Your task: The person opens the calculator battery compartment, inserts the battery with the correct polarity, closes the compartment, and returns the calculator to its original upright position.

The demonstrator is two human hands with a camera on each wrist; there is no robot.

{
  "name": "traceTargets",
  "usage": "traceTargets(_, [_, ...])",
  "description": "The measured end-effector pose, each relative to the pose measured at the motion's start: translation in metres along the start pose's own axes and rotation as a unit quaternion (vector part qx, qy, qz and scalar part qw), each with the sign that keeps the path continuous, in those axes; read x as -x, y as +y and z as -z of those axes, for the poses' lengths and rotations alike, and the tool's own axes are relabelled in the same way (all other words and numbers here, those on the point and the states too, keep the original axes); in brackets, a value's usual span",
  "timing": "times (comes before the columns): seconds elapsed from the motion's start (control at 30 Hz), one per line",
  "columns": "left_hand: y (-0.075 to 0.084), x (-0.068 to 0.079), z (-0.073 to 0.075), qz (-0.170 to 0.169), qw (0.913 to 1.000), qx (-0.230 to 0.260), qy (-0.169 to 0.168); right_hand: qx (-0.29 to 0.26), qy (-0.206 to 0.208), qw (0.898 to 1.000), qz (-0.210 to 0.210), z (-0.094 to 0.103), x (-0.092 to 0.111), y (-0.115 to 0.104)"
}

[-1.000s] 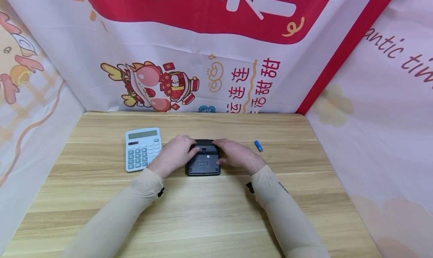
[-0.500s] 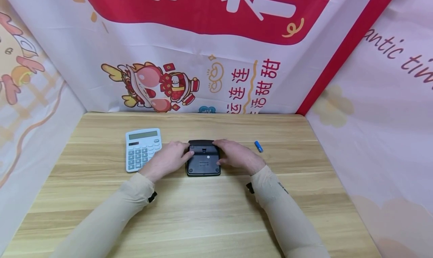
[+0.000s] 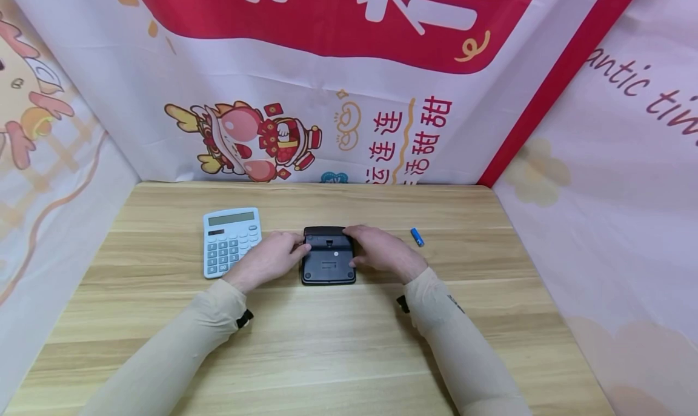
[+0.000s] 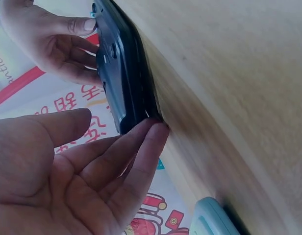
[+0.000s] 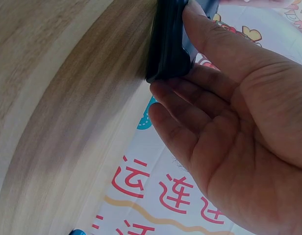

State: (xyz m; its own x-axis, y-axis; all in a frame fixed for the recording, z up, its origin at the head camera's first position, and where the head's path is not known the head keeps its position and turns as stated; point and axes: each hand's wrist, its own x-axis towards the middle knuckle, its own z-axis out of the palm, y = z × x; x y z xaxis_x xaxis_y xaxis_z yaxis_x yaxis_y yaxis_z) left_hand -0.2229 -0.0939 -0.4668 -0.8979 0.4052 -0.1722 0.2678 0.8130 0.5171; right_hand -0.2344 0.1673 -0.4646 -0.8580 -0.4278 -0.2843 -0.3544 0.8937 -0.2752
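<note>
A black calculator [image 3: 329, 264] lies face down on the wooden table, its back showing round feet, a small dark notch and a label. At its left side is my left hand [image 3: 269, 260]; the left wrist view shows those fingertips [image 4: 155, 128] touching the edge while the thumb stands off it. My right hand [image 3: 384, 250] holds the opposite side. In the right wrist view the right thumb [image 5: 200, 24] presses on the back and the fingers are at the edge. A blue battery [image 3: 417, 237] lies to the right of that hand.
A light blue calculator [image 3: 225, 233] lies face up on the left, partly behind the left hand. The table [image 3: 338, 355] meets a printed cloth backdrop [image 3: 305, 77] at its far edge, with more printed cloth along both sides.
My left hand has drawn back to the left, its thumb sliding from over the black calculator's back to its left edge. The right hand has kept its place.
</note>
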Motion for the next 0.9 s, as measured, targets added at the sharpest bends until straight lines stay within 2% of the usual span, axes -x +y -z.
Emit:
traceTargets(0.17, [-0.001, 0.000, 0.001, 0.010, 0.9998, 0.017, -0.004, -0.003, -0.002, 1.000, -0.005, 0.000, 0.001, 0.000])
traceTargets(0.43, [-0.004, 0.000, 0.005, -0.003, 0.9995, 0.031, 0.005, 0.001, -0.003, 1.000, -0.005, 0.001, 0.000, 0.000])
traceTargets(0.67, [0.001, 0.003, 0.013, 0.002, 0.9983, 0.049, 0.031, 0.016, 0.005, 1.000, -0.003, 0.000, -0.001, 0.003])
traceTargets(0.9, [0.004, 0.002, 0.015, 0.004, 0.9957, 0.087, 0.031, 0.012, 0.018, 1.000, 0.005, 0.001, 0.000, 0.005])
